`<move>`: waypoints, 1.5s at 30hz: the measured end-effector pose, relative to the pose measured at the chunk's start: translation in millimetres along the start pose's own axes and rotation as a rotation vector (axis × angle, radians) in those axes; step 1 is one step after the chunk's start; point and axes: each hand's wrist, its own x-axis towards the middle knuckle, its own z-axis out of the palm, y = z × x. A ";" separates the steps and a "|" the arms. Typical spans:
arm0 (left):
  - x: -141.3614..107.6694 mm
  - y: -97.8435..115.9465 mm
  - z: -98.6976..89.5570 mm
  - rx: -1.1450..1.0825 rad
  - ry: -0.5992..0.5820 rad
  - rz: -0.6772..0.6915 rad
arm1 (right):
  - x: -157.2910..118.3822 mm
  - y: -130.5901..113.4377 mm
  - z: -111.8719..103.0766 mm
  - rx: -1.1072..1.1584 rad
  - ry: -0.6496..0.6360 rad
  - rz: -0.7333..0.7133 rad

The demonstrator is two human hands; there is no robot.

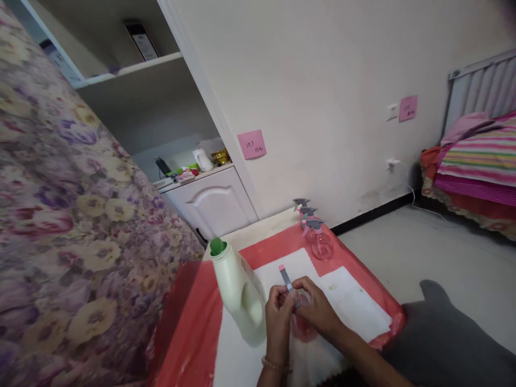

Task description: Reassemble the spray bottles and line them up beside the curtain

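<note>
Red plastic sheeting (185, 317) covers most of the tabletop (258, 228), which stands by a pale wall (318, 107). On my feed, the left hand (279, 302), a beaded bracelet (276, 365) at its wrist, has its fingers drawn in on a grey spray top (285, 277) with a pink tip. I see the right hand (316, 303) beside it, fingers bent narrow around the same piece. Just below them I make out a clear bottle (303, 330), partly hidden by the hands; I cannot tell whether the top is seated on it. White paper (237, 357) lies beneath. Near the left hand stands a pale green jug (233, 285), its green mouth (217, 246) facing up. Farther off, by the wall, I count three more spray bottles (322, 248) in a row. Beyond the tabletop are a white cabinet (217, 201), a flowered curtain (88, 204) and, far right, striped bedding (479, 161).
</note>
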 end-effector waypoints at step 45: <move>-32.7 -42.2 -9.4 0.356 -0.109 0.096 | -23.7 14.7 -43.6 -0.127 -0.239 -0.030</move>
